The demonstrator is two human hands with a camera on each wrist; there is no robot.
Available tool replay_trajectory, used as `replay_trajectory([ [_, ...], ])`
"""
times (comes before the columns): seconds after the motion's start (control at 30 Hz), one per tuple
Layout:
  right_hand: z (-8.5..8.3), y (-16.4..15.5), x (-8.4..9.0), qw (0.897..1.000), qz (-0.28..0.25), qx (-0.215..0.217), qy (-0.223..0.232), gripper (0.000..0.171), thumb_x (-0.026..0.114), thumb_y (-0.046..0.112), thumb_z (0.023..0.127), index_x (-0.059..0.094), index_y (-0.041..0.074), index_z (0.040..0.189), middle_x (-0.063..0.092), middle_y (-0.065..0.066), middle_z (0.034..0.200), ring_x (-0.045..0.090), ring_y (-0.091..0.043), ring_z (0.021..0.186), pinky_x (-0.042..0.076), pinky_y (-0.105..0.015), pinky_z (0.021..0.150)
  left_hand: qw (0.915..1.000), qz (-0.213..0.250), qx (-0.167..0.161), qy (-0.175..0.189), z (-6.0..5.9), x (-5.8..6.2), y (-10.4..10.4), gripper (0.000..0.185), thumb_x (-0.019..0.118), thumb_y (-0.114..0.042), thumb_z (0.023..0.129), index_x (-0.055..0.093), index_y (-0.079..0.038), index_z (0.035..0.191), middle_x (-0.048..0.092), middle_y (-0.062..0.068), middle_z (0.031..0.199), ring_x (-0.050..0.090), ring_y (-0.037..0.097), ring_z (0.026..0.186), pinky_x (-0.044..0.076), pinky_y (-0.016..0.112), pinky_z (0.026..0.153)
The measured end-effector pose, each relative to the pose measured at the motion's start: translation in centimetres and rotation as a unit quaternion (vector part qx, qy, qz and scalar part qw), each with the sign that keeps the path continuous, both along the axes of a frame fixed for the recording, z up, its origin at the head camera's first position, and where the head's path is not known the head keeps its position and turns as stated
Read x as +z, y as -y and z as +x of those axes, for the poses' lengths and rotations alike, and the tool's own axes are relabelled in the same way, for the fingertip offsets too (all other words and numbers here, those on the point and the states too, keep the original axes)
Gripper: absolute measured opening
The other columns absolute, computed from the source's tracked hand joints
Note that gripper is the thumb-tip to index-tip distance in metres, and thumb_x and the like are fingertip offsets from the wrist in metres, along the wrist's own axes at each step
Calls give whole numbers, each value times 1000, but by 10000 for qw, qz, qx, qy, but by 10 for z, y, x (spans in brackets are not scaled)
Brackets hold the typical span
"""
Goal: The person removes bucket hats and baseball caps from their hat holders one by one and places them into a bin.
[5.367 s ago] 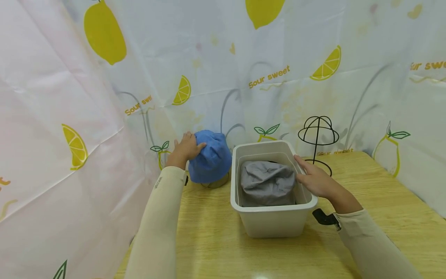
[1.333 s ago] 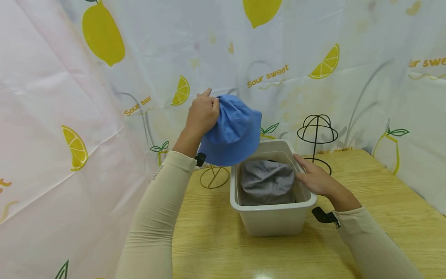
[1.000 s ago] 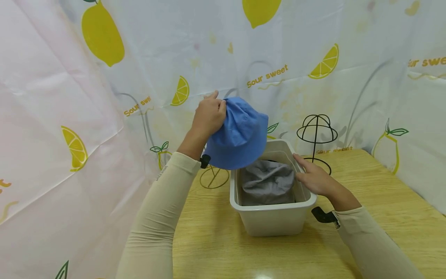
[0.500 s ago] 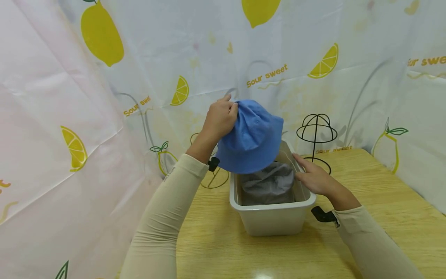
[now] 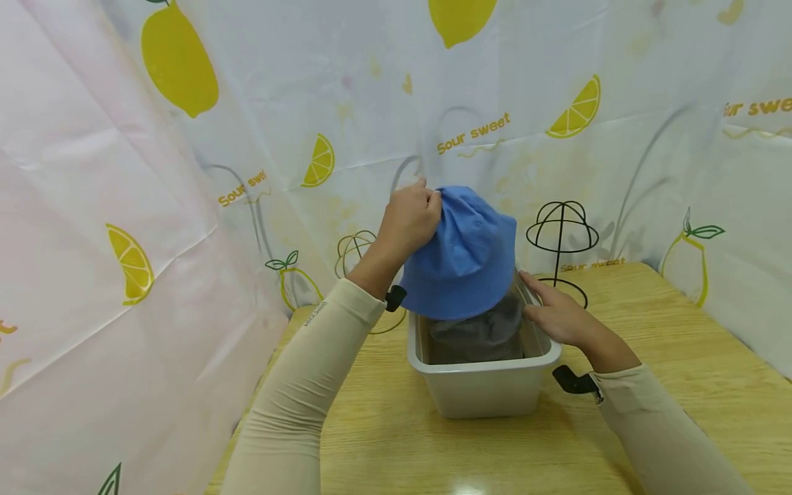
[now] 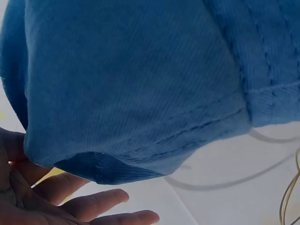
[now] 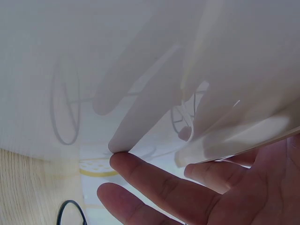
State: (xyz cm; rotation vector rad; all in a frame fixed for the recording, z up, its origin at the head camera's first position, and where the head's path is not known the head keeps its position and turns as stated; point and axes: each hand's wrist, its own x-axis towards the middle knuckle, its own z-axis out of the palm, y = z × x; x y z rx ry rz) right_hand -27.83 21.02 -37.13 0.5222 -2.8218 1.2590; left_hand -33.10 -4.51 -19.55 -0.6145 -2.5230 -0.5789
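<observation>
At the left of the head view, 1 brass-coloured wire stand point(image 5: 357, 249) is standing bare on the wood-grain table point(image 5: 680, 385), its domed top of thin rods showing beside the left forearm. Just right of it, the left hand point(image 5: 410, 218) is pinching the crown of 1 blue hat point(image 5: 465, 258) of soft ribbed cotton with stitched seams; in the left wrist view the lower fingers point(image 6: 101, 206) are lying loose under the brim point(image 6: 122, 171). The hat is hanging in the air at frame centre, over the back of 1 smooth pale plastic bin point(image 5: 489, 385), where 1 crumpled grey hat point(image 5: 479, 333) is lying. 0.5 s ago the blue hat was higher and further left; it is now lower and covering more of the grey one. The right hand point(image 5: 557, 317) is resting with straight fingers on the bin's right rim, unmoved. At right, 1 black wire stand point(image 5: 562, 237) is standing bare.
</observation>
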Motion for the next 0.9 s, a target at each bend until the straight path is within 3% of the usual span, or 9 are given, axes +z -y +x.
replay_trajectory([
  [0.13, 1, 0, 0, 10000, 9, 10, -81, 72, 44, 14, 103, 11, 0, 165, 15, -28, 170, 20, -53, 153, 26, -70, 117, 10000, 70, 30, 18, 4, -2, -5, 52, 40, -24, 110, 51, -12, 61, 64, 12, 143, 56, 27, 138, 51, 36, 78],
  [0.27, 0, 1, 1, 9999, -50, 41, -116, 72, 44, 15, 104, 10, -1, 165, 16, -28, 169, 19, -53, 153, 25, -69, 118, 9992, 172, 248, 267, 6, -5, -7, 45, 40, -26, 109, 48, -14, 66, 72, 10, 121, 69, 27, 102, 50, 37, 73],
  [0.37, 0, 1, 1, 9999, -31, 22, -124, 72, 44, 15, 103, 11, 0, 165, 18, -29, 169, 21, -54, 153, 27, -70, 117, 9974, 178, 413, 559, 7, -8, -7, 44, 40, -27, 108, 44, -15, 66, 61, 8, 86, 52, 24, 66, 46, 37, 63],
  [0.47, 0, 1, 0, 9999, -7, -26, -100, 72, 45, 15, 103, 13, 0, 165, 19, -30, 168, 23, -55, 151, 30, -69, 115, 9957, 18, 535, 761, 7, -10, -6, 48, 39, -26, 108, 40, -16, 62, 44, 5, 70, 41, 20, 56, 42, 35, 56],
  [0.6, 1, 1, 0, 10000, -54, -42, -49, 70, 45, 15, 104, 14, 1, 165, 20, -29, 168, 27, -55, 149, 36, -68, 112, 9936, -170, 637, 922, 6, -14, -2, 51, 39, -26, 108, 40, -16, 59, 39, 2, 63, 40, 19, 53, 41, 34, 53],
  [0.7, 1, 1, 0, 9999, -83, -25, -52, 70, 45, 14, 103, 14, 1, 165, 20, -31, 167, 34, -56, 146, 44, -67, 107, 9918, -256, 744, 1010, 5, -16, 2, 50, 40, -27, 108, 43, -16, 60, 44, 3, 62, 50, 23, 56, 47, 39, 57],
  [0.8, 1, 1, 0, 9999, -108, -39, -83, 71, 45, 13, 102, 15, 0, 165, 24, -34, 165, 44, -57, 139, 51, -63, 99, 9893, -414, 932, 1044, 4, -17, 5, 46, 40, -29, 108, 53, -14, 66, 59, 6, 73, 62, 28, 71, 54, 50, 78],
  [0.9, 1, 1, 0, 9998, -115, -66, -112, 72, 45, 13, 101, 15, -1, 165, 28, -37, 161, 51, -57, 133, 55, -61, 94, 9853, -673, 1141, 1081, 4, -17, 6, 40, 40, -33, 108, 66, -13, 84, 72, 9, 97, 68, 34, 96, 44, 63, 105],
])
